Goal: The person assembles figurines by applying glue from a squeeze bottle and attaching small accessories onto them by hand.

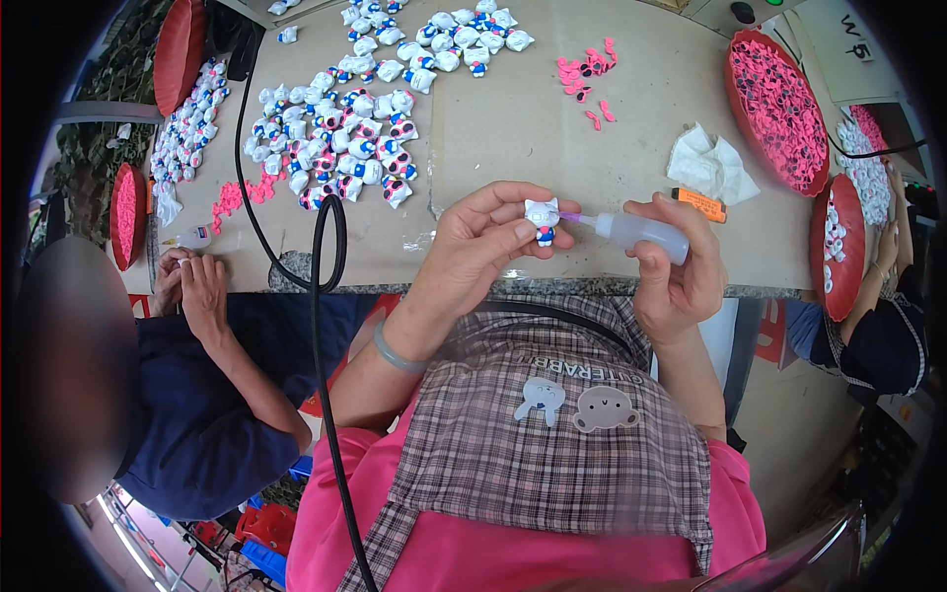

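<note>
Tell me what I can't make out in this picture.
All in the head view:
- Back of the white figurine: hidden by itself and the left hand.
- Underside of the squeeze bottle: turned away from the camera.
- Number of pink pieces in the upper right tray: small and heaped.
- Head of the right-side co-worker: cut off by the dark rim.

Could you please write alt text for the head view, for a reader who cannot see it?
A person's left hand holds a small white and blue figurine while the right hand points the purple nozzle of a squeeze bottle at its head. On the table lie many similar figurines, loose pink pieces and a red tray of more; a co-worker is at left.
</note>
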Action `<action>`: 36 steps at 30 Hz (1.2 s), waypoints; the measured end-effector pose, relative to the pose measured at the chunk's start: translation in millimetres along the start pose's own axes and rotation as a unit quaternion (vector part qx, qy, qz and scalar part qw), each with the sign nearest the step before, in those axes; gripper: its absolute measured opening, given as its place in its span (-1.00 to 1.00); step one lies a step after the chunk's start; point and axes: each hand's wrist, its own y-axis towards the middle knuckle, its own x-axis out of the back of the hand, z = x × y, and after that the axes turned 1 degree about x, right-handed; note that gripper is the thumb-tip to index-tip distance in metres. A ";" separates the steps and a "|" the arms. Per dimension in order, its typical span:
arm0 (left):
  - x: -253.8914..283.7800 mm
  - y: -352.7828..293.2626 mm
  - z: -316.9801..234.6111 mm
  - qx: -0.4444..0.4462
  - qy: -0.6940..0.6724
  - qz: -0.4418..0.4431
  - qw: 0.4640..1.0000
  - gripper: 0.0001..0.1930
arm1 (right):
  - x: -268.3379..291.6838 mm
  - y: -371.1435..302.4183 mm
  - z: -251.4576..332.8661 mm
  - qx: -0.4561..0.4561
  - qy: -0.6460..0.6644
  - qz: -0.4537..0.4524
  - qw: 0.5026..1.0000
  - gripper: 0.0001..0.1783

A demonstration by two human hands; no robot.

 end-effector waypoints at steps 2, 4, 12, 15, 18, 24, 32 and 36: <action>1.3 -0.5 0.1 0.005 -0.007 0.004 1.000 -0.73 | 0.1 -0.4 -0.2 0.001 0.003 -0.003 1.000 -0.59; 2.6 -0.7 -0.8 0.009 -0.013 0.008 1.000 -0.72 | 0.4 0.7 0.2 0.005 -0.003 0.003 1.000 -0.59; 6.3 -0.2 -0.8 0.002 -0.031 0.010 0.999 -0.71 | 0.9 1.4 1.3 0.008 -0.007 0.004 1.000 -0.60; 6.2 0.2 -0.5 -0.007 -0.031 0.005 0.999 -0.70 | 0.7 1.3 2.6 0.001 0.001 0.009 1.000 -0.61; 4.6 -0.1 -0.7 -0.004 -0.035 -0.005 0.999 -0.69 | -1.0 0.6 2.4 -0.012 0.018 0.012 1.000 -0.61; 4.0 0.8 0.8 0.011 -0.041 0.004 0.999 -0.68 | -5.2 1.0 -1.1 -0.028 0.038 0.006 0.999 -0.60; 7.5 1.2 1.1 0.000 -0.043 0.003 0.999 -0.66 | 1.0 6.6 -8.2 -0.151 0.250 -0.052 0.955 -0.63; 9.4 0.1 1.1 0.001 -0.032 -0.005 0.999 -0.66 | 1.7 26.7 -24.4 -0.244 0.334 -0.095 0.906 -0.61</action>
